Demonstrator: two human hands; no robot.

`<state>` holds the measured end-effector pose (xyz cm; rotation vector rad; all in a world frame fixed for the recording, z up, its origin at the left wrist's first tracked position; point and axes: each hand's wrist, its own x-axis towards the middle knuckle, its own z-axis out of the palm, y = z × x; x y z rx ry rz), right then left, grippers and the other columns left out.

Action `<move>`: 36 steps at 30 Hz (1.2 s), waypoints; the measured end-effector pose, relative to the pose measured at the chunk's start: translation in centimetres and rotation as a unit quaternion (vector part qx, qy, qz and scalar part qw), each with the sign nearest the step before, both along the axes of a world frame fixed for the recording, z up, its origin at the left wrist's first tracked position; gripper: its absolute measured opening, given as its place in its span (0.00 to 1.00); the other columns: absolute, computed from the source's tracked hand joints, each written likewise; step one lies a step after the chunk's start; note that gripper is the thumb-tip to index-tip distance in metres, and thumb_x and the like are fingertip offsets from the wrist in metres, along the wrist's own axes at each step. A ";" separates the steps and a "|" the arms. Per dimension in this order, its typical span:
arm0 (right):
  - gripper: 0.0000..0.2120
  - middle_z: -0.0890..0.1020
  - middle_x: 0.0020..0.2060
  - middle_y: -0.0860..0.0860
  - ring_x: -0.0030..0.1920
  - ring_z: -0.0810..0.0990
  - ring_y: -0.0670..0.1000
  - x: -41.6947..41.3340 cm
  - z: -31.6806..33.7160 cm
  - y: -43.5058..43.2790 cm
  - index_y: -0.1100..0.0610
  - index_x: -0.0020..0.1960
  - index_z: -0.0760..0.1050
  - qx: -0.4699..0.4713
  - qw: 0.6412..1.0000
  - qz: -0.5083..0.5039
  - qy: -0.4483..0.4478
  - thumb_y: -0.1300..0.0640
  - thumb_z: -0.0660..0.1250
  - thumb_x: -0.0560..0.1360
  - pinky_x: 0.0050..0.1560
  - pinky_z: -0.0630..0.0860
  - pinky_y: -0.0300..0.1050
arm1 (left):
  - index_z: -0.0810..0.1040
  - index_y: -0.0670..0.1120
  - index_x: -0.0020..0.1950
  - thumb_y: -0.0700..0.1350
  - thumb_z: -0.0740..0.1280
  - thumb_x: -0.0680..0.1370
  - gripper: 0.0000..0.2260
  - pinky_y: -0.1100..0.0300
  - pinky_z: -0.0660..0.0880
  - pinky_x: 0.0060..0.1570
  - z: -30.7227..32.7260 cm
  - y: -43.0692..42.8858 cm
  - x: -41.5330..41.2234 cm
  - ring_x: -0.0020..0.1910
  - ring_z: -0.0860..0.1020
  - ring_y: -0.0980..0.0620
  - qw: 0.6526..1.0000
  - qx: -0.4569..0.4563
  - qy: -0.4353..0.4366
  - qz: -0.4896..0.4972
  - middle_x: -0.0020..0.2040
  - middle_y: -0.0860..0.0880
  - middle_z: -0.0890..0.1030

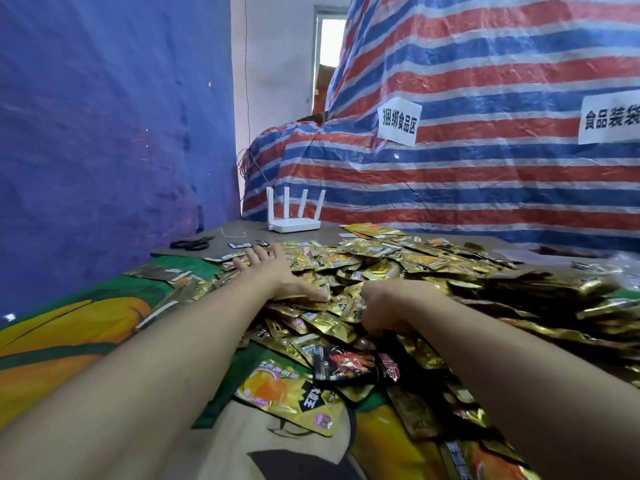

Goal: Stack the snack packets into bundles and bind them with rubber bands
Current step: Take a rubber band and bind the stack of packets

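Snack packets (388,268), gold foil, lie in a loose heap across the table (242,227). Left hand (273,268) rests flat on the heap's near-left edge, fingers spread, gripping nothing. Right hand (384,311) is curled down into the heap; whether it holds a packet cannot be told. Scissors (191,243) and router (293,216) sit beyond

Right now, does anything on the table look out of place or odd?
Only the packets: the gold snack packets lie in a loose, unsorted heap, none bundled. One black packet stands out among the gold. A white router and scissors sit apart, clear of the pile.
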<state>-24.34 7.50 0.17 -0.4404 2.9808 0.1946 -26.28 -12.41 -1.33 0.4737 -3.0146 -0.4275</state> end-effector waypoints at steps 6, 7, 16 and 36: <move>0.02 0.76 0.43 0.52 0.50 0.79 0.58 0.1 -1.1 -1.2 0.57 0.44 0.70 -0.004 0.998 0.021 0.052 0.60 0.63 0.74 0.58 0.80 0.59 | 0.55 0.46 0.82 0.66 0.75 0.68 0.51 0.46 0.74 0.65 0.0 -0.4 -1.0 0.73 0.67 0.39 0.997 0.005 -0.017 -0.076 0.79 0.40 0.61; 0.04 0.77 0.45 0.53 0.53 0.79 0.59 0.3 -1.3 -1.4 0.58 0.47 0.71 -0.017 0.998 0.016 0.061 0.59 0.64 0.74 0.58 0.79 0.61 | 0.61 0.45 0.79 0.60 0.76 0.70 0.44 0.50 0.78 0.54 0.3 -0.2 -0.9 0.65 0.73 0.41 0.997 -0.005 -0.005 -0.078 0.74 0.41 0.68; 0.05 0.71 0.37 0.52 0.42 0.74 0.57 1.4 -1.1 -1.9 0.58 0.44 0.67 -0.177 0.974 0.003 0.138 0.64 0.63 0.74 0.45 0.75 0.51 | 0.74 0.42 0.49 0.38 0.64 0.76 0.03 0.53 0.73 0.49 0.1 1.9 2.0 0.52 0.75 0.42 0.993 -0.069 0.087 -0.049 0.55 0.43 0.77; 0.16 0.79 0.47 0.57 0.56 0.80 0.65 10.2 0.5 -1.0 0.55 0.49 0.73 -0.739 0.672 -0.033 0.007 0.74 0.58 0.72 0.52 0.78 0.59 | 0.72 0.43 0.43 0.37 0.65 0.76 0.03 0.53 0.70 0.42 2.4 2.4 12.0 0.40 0.74 0.45 0.837 0.437 0.327 0.024 0.39 0.43 0.74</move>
